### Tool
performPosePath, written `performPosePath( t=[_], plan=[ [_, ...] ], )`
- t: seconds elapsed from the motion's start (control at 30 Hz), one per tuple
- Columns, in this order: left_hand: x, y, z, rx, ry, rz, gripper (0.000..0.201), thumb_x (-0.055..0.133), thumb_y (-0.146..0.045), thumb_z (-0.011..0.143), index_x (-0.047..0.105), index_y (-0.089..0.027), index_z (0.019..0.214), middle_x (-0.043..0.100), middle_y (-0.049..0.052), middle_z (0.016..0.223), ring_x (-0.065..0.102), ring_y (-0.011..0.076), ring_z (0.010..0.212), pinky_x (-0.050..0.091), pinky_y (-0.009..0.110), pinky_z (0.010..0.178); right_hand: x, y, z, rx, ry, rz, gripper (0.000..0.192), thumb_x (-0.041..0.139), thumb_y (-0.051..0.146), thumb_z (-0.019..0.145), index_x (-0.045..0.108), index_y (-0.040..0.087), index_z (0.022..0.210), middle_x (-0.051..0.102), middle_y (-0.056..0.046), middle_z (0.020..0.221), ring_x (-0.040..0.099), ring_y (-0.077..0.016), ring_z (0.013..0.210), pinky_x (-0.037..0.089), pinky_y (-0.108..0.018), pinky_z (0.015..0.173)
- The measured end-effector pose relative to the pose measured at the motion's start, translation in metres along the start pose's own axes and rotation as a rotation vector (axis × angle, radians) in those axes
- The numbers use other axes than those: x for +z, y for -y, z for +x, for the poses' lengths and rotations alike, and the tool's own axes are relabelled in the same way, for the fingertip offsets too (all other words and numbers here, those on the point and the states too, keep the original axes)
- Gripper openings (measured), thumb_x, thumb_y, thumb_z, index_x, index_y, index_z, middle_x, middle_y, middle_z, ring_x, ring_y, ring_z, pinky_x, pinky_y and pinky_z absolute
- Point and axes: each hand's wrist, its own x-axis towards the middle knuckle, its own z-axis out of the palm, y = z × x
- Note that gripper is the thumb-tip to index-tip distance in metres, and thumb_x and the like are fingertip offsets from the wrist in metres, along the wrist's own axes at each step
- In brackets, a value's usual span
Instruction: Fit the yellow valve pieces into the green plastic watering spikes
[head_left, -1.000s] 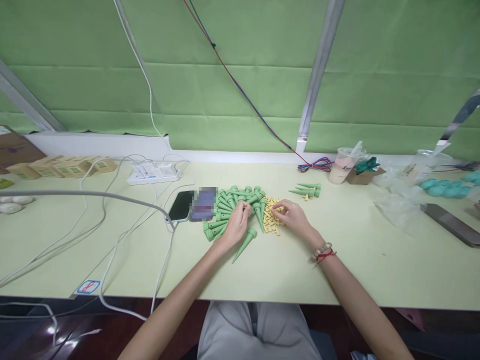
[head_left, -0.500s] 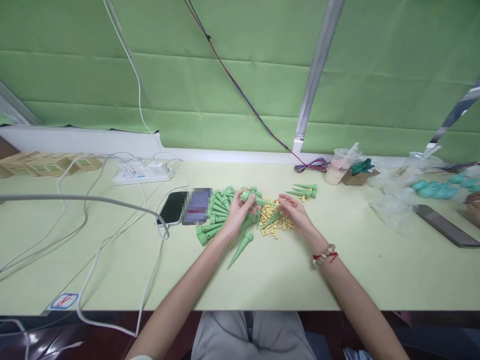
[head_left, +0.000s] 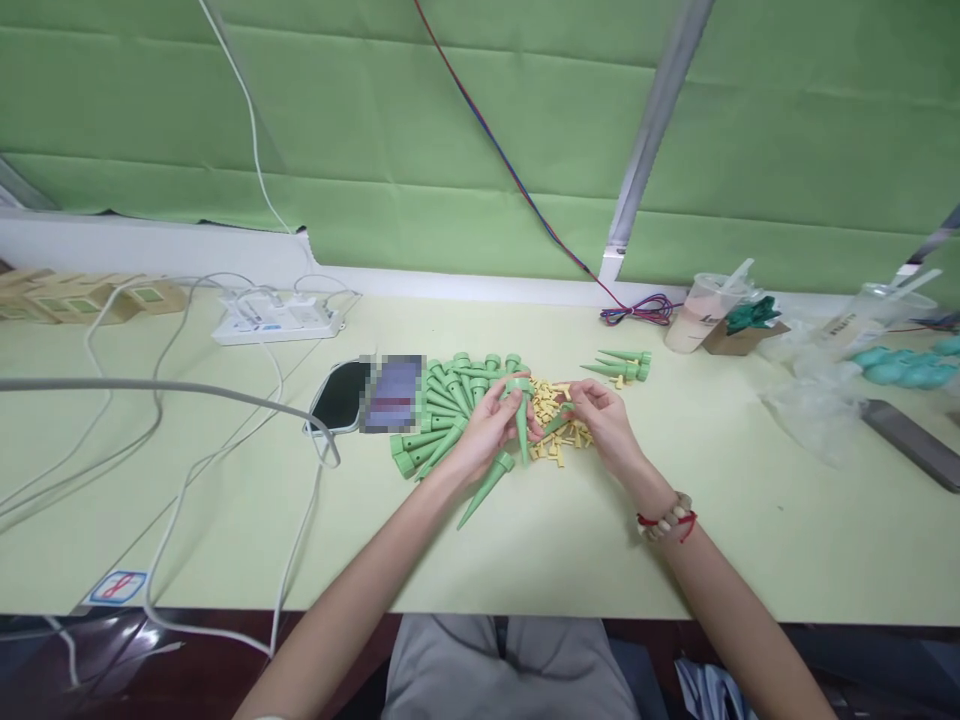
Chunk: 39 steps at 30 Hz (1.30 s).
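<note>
My left hand [head_left: 487,430] is closed around a green plastic spike [head_left: 523,425], its wide capped end up and its point down. Pinched at the fingertips of my right hand [head_left: 604,420] is what looks like a small yellow plastic piece [head_left: 564,391], partly hidden. Beneath and between the hands lies a pile of small yellow pieces [head_left: 555,455], with another green spike [head_left: 555,424] across it. Many more green spikes [head_left: 444,400] are heaped left of my left hand. One loose spike [head_left: 486,490] lies on the table in front of it.
Several spikes [head_left: 626,366] lie apart behind my right hand. Two phones [head_left: 343,398] [head_left: 393,394] rest left of the heap, near a power strip [head_left: 277,322] and loose white cables [head_left: 202,470]. Drink cups [head_left: 697,315], a cardboard box [head_left: 742,338], plastic bags [head_left: 814,405] and a dark phone [head_left: 911,445] are at right.
The spike in my left hand has turned from lying sideways, tip toward my right hand, to pointing down. My right hand has drawn slightly away from it. The view has shifted a little.
</note>
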Motion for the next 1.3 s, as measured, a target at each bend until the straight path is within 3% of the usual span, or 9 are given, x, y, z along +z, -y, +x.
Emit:
performPosePath(
  t=[0.1,0.2,0.33,0.43,0.6,0.73,0.83,1.0,1.3],
  plan=[
    [0.002,0.001,-0.001,0.009,-0.029,0.007,0.051,0.056,-0.031,0.08,0.04,-0.025,0.127,0.052,-0.002,0.072,0.056,0.0093,0.063,0.049,0.022,0.06,0.001,0.001,0.0,0.052,0.01,0.08,0.039,0.069,0.051,0.061,0.054,0.018,0.075,0.064,-0.004,0.076,0.061,-0.0151,0.072,0.051,-0.024,0.057],
    [0.003,0.001,-0.002,-0.024,-0.043,-0.02,0.058,0.059,-0.018,0.077,0.037,-0.023,0.13,0.055,0.001,0.08,0.057,0.0105,0.073,0.05,0.026,0.074,0.0,0.001,0.001,0.082,-0.006,0.115,0.041,0.071,0.049,0.06,0.055,0.018,0.081,0.064,-0.003,0.074,0.061,-0.0133,0.069,0.05,-0.021,0.055],
    [0.0,0.001,-0.002,-0.046,0.05,-0.097,0.072,0.065,-0.013,0.07,0.033,-0.023,0.133,0.059,0.004,0.095,0.06,0.0154,0.094,0.04,0.034,0.097,0.001,0.001,0.001,0.103,-0.041,0.188,0.04,0.073,0.045,0.059,0.057,0.018,0.084,0.064,-0.002,0.075,0.061,-0.0112,0.069,0.048,-0.017,0.052],
    [-0.002,0.002,0.0,-0.032,0.079,-0.1,0.076,0.07,-0.014,0.066,0.034,-0.023,0.132,0.059,0.008,0.108,0.058,0.0187,0.103,0.036,0.036,0.101,0.002,0.001,0.0,0.118,-0.052,0.267,0.037,0.075,0.039,0.058,0.058,0.018,0.082,0.063,0.001,0.074,0.06,-0.009,0.067,0.046,-0.015,0.05],
    [-0.005,0.005,0.003,-0.003,-0.105,0.089,0.057,0.078,-0.022,0.057,0.055,-0.016,0.108,0.06,0.01,0.108,0.063,0.0189,0.091,0.044,0.032,0.091,0.003,-0.001,0.0,0.093,-0.03,0.324,0.03,0.077,0.035,0.056,0.06,0.018,0.075,0.058,0.004,0.073,0.059,-0.0075,0.067,0.045,-0.013,0.046],
    [-0.004,0.007,0.003,0.021,-0.207,0.159,0.072,0.082,-0.022,0.047,0.049,-0.016,0.111,0.06,0.002,0.087,0.062,0.0128,0.072,0.05,0.026,0.072,0.002,-0.001,0.0,0.043,0.022,0.268,0.029,0.075,0.035,0.059,0.061,0.019,0.078,0.058,0.003,0.069,0.057,-0.0082,0.064,0.046,-0.014,0.044],
    [-0.002,0.006,0.001,0.087,-0.177,0.22,0.077,0.08,-0.025,0.05,0.044,-0.021,0.118,0.058,0.0,0.086,0.059,0.0088,0.065,0.048,0.02,0.061,0.003,0.001,-0.002,-0.02,0.067,0.162,0.028,0.074,0.036,0.06,0.062,0.017,0.078,0.06,0.001,0.067,0.057,-0.0096,0.061,0.047,-0.017,0.045],
    [0.001,0.001,-0.003,0.242,-0.114,0.414,0.072,0.08,-0.023,0.051,0.05,-0.025,0.116,0.05,0.006,0.116,0.056,0.008,0.073,0.048,0.017,0.059,0.003,0.003,-0.005,-0.092,0.111,-0.031,0.026,0.076,0.034,0.057,0.059,0.014,0.062,0.061,-0.001,0.068,0.054,-0.0084,0.052,0.049,-0.021,0.046],
    [0.003,0.0,-0.008,0.152,-0.001,0.521,0.065,0.075,-0.032,0.058,0.045,-0.026,0.116,0.049,0.006,0.112,0.053,0.0062,0.062,0.048,0.015,0.042,-0.003,-0.005,-0.002,-0.094,0.214,-0.071,0.024,0.076,0.031,0.059,0.058,0.015,0.059,0.06,-0.001,0.069,0.056,-0.0096,0.056,0.05,-0.021,0.046]
  ],
)
